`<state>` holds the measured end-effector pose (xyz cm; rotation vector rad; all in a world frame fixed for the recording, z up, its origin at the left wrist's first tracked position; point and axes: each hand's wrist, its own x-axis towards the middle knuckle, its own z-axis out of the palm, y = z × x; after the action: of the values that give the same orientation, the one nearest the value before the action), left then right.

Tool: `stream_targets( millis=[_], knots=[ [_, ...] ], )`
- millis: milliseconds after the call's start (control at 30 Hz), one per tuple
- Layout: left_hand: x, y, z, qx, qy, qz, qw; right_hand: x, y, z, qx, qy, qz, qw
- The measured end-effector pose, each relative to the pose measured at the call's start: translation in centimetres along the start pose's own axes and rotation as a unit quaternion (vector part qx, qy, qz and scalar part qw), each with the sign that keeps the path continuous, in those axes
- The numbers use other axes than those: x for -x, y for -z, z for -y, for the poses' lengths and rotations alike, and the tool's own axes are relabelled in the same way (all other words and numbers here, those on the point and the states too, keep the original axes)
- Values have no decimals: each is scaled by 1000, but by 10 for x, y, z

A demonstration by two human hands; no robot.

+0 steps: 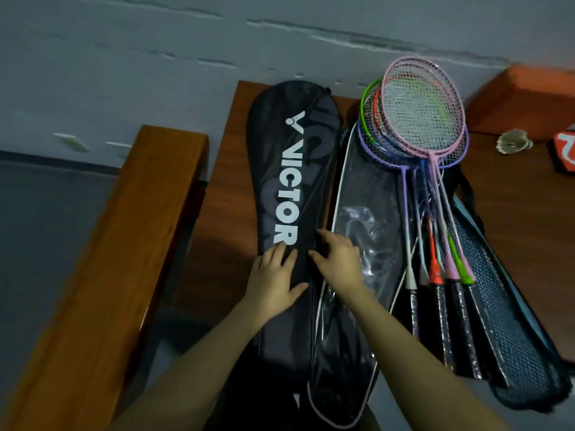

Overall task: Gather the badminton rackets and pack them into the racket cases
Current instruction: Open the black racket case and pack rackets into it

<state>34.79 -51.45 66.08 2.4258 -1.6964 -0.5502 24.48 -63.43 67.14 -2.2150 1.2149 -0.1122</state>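
A black racket case (289, 169) with white VICTOR lettering lies lengthwise on the wooden table (513, 219). My left hand (275, 276) rests flat on its lower part, fingers spread. My right hand (337, 261) lies at the case's right edge, fingers apart, touching the seam beside a clear plastic case (367, 194). Several rackets (423, 119) lie stacked to the right, heads far, with pink, purple and green frames. Their handles (441, 300) point toward me and rest on a mesh case (510, 321) with a blue edge.
A wooden bench (102, 275) runs along the left of the table. A shuttlecock (511, 141) and a red item (564, 152) lie at the far right. An orange box (525, 98) sits behind them. A grey wall stands at the back.
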Motion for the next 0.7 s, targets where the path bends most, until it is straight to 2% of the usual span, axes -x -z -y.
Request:
stream_targets(
  millis=[67,200,400,467,600,700],
  knots=[
    [3,-3,5,-4,-16,5,1000,-2,-5,5,-11,-15,-14,1000],
    [3,1,6,8,3,13,1000,-3,0,17,-169,-47,-45,983],
    [6,10,-9,91,38,-64,993,-4,18,29,-338,-41,-26,940],
    [5,13,-14,139,46,-91,985,-4,22,31,-364,-26,-23,931],
    [6,22,-21,226,85,-85,967,-3,26,37,-377,14,-12,926],
    [12,30,-22,309,111,-94,940,1,26,39,-375,36,14,926]
  ],
)
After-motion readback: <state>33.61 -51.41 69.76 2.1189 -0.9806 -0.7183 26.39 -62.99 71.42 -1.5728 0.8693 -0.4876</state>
